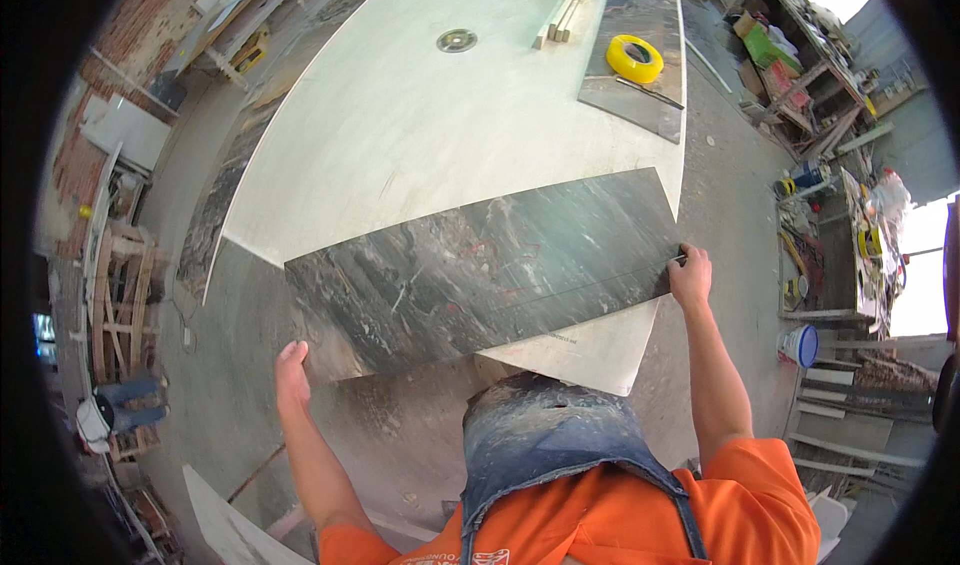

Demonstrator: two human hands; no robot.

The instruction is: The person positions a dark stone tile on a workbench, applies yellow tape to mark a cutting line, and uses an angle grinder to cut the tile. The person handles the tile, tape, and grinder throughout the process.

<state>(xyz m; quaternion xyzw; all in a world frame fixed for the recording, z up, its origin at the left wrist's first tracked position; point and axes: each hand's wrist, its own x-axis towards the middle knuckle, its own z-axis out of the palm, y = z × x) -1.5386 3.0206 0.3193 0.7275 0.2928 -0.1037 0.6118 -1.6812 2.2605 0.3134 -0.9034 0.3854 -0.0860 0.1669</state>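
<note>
From where I stand, the dark veined slab [480, 265] lies slantwise across the near end of the white table [400, 115], between the two hands and in front of the apron [555, 425]. Its long axis runs from the person's near left toward the far right, and its left near corner sticks out past the table's edge; whether it rests flat or is lifted a little, I can't tell. The right hand [691, 275] is at the right short end, fingers curled closely round the edge, with something small and dark at the fingertips that I can't make out. The left hand [290, 373] is at the opposite end, beside the near corner, thumb up at the edge; its other fingers are hidden, so I can't tell how tightly they close. Neither hand is clearly nearer to the slab.
</note>
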